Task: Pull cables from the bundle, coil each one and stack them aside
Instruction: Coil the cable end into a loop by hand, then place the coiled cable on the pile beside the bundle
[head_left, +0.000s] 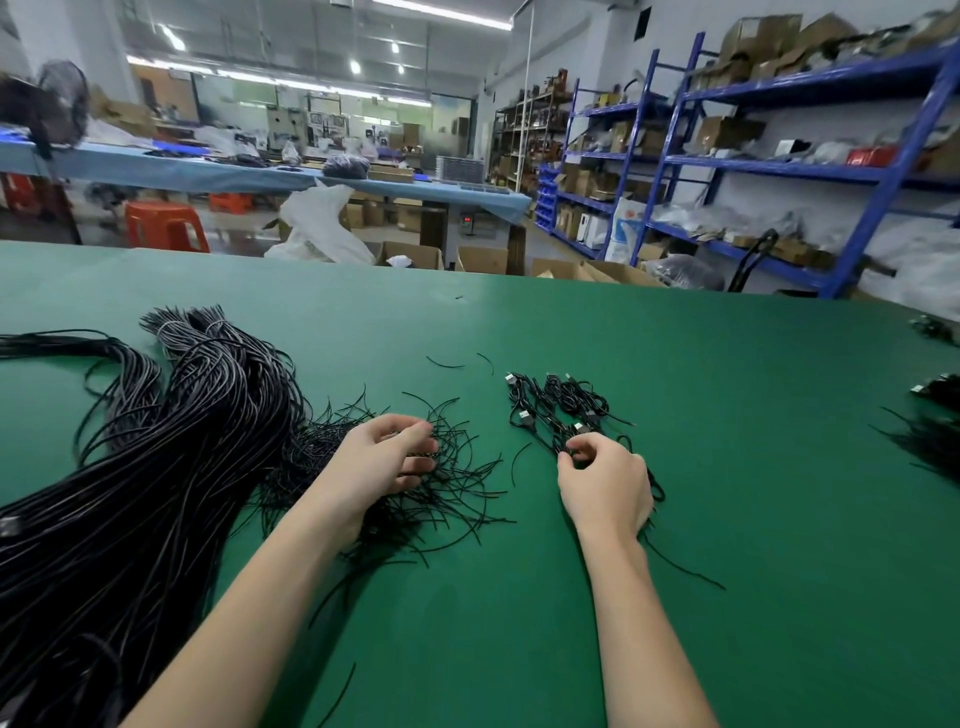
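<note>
A: Mostly undone, I'd say. Biggest thing first: the bundle (156, 467) of long black cables fills the left of the green table (727, 519), still thick, tied near its far end.

B: And what's finished?

A: Only a small stack of coiled cables (558, 405) right of centre, a handful with plug ends showing. More dark cable heaps at the far right edge (930, 431), too cropped to say if they're coiled.

B: So early in the job?

A: That's my read, the pile of done ones is tiny beside the bundle. Between them lies a mess of loose cable ends (447, 493) fanning out from the bundle's near end.

B: Hands?

A: The left hand (384, 462) sits on those loose ends, fingers curled in among the strands; looks like it's gathering or picking one, can't tell which strand it actually has.

B: Right?

A: The right hand (605, 483) is at the near edge of the stack, thumb and forefinger pinched on a coiled cable (655, 488), the loop peeking out beside the hand and a tail trailing toward the near side. Likely setting it onto the stack.
</note>
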